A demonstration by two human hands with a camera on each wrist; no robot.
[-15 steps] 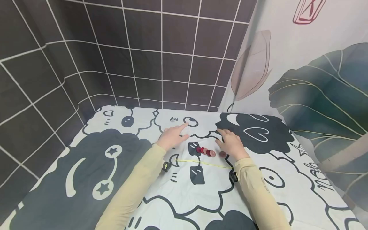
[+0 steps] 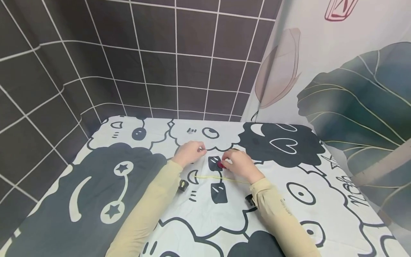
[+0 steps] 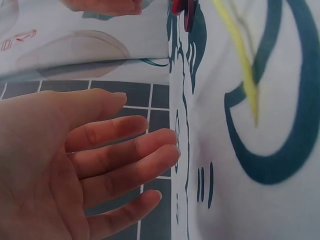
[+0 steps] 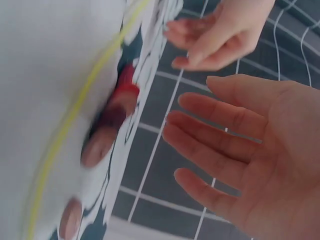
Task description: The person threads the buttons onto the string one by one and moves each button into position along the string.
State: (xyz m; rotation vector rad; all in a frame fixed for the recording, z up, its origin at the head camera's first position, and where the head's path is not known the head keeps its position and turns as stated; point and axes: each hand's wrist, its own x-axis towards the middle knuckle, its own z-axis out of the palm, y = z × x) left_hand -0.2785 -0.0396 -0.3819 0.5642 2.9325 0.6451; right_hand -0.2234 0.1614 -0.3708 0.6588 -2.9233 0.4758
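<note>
A short row of round, bead-like pieces point(image 4: 101, 146) in dark red, red and pink lies on the patterned cloth. One separate pink piece point(image 4: 70, 218) sits beside the row. My right hand point(image 2: 239, 164) is over the row in the head view, with its fingertips close by the dark red end piece point(image 2: 220, 164) and the others hidden behind it. In the right wrist view its fingers are loosely bent with nothing between them. My left hand point(image 2: 189, 153) hovers left of the row, empty, fingers relaxed. Nearer me than the row runs a thin yellow cord point(image 2: 208, 177).
The cloth point(image 2: 205, 217) with cartoon faces covers the whole table. A dark wall point(image 2: 192, 71) with a white grid rises along the back edge, and a leaf-printed curtain point(image 2: 353, 96) hangs at the right. Small black devices are on both wrists.
My right hand has moved left, from beyond the right end of the row to over it. The left hand's fingers, stretched out before, are now bent inward.
</note>
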